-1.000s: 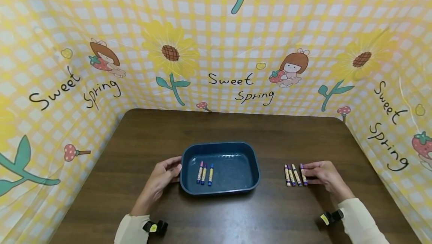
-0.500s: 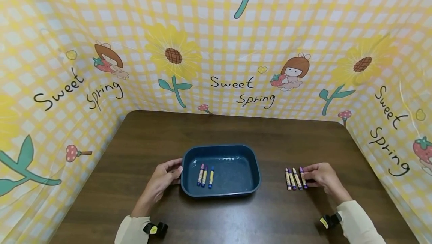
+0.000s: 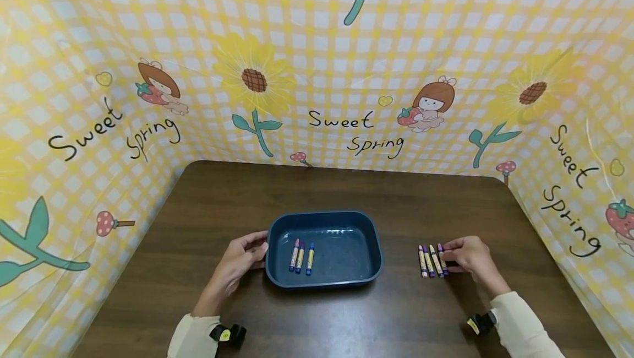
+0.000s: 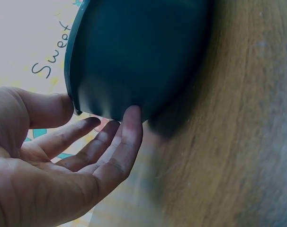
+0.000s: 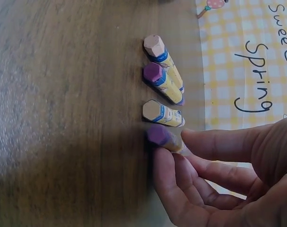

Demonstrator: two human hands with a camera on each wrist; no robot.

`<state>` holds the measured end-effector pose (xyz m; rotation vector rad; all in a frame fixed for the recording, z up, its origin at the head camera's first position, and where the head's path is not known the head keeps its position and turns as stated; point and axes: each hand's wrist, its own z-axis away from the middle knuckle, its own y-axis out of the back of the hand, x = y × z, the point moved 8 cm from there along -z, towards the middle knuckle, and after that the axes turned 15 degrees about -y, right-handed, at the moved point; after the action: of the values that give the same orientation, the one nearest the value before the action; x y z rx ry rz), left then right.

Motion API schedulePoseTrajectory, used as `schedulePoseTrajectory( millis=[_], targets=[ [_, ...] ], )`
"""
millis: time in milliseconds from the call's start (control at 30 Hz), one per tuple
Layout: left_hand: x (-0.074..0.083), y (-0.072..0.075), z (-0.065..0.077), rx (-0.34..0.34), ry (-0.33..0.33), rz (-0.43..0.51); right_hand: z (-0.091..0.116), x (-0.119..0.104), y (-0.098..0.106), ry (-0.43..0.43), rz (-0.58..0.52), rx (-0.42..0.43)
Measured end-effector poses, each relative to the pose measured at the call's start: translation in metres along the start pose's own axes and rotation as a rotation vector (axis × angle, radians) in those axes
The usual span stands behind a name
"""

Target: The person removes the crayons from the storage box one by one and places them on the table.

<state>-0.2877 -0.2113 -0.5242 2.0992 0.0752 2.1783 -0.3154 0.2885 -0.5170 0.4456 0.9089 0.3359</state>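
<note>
My left hand (image 3: 240,259) rests at the left end of a dark blue tray (image 3: 346,261); in the left wrist view the thumb is at its rim and bent fingertips touch the outer wall (image 4: 134,61). Three paper-wrapped crayons lie inside: a pink one (image 3: 294,256), a purple one (image 3: 300,260) and a blue one (image 3: 310,260). Right of the tray, my right hand (image 3: 470,256) pinches a purple crayon (image 5: 158,135) between thumb and fingers. Beside it on the table lie a light tan crayon (image 5: 155,111), another purple crayon (image 5: 155,73) and a pale pink crayon (image 5: 155,46).
The brown wooden table (image 3: 238,193) has rounded far corners. Yellow checked cloth (image 3: 337,71) with printed flowers and lettering stands round its back and sides. A black wrist camera (image 3: 229,335) sits on the left wrist, another wrist camera (image 3: 481,323) on the right.
My right hand has shifted slightly left with the purple crayon, which now stands closer to the light tan one. The left hand and tray keep their place; the head view tilted a little.
</note>
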Motion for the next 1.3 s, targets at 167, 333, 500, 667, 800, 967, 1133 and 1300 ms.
schedulePoseTrajectory(
  millis=[167,333,500,667,800,967,1133,1300],
  targets=[
    [0.000,0.000,0.001,0.002,-0.003,0.004,0.001,0.000,0.000,0.005,0.004,0.009],
    [0.001,0.000,0.001,0.000,-0.009,0.016,0.005,-0.001,0.007,0.015,-0.013,-0.012],
    [0.001,-0.001,0.001,-0.008,-0.021,0.012,0.008,-0.001,0.016,0.034,-0.093,-0.055],
    [0.003,-0.001,0.001,-0.019,-0.027,0.010,0.010,-0.005,0.021,0.077,-0.181,-0.083],
    [0.004,-0.002,0.001,-0.034,-0.033,0.015,0.009,-0.008,0.024,0.114,-0.201,-0.083],
    [0.005,-0.003,0.001,-0.046,-0.031,0.021,0.004,-0.009,0.026,0.143,-0.274,-0.106],
    [0.005,-0.002,0.001,-0.042,-0.027,0.025,0.012,-0.018,0.024,0.160,-0.280,-0.099],
    [0.006,-0.002,0.001,-0.047,-0.035,0.015,0.020,-0.029,0.019,0.151,-0.251,-0.084]
  ],
)
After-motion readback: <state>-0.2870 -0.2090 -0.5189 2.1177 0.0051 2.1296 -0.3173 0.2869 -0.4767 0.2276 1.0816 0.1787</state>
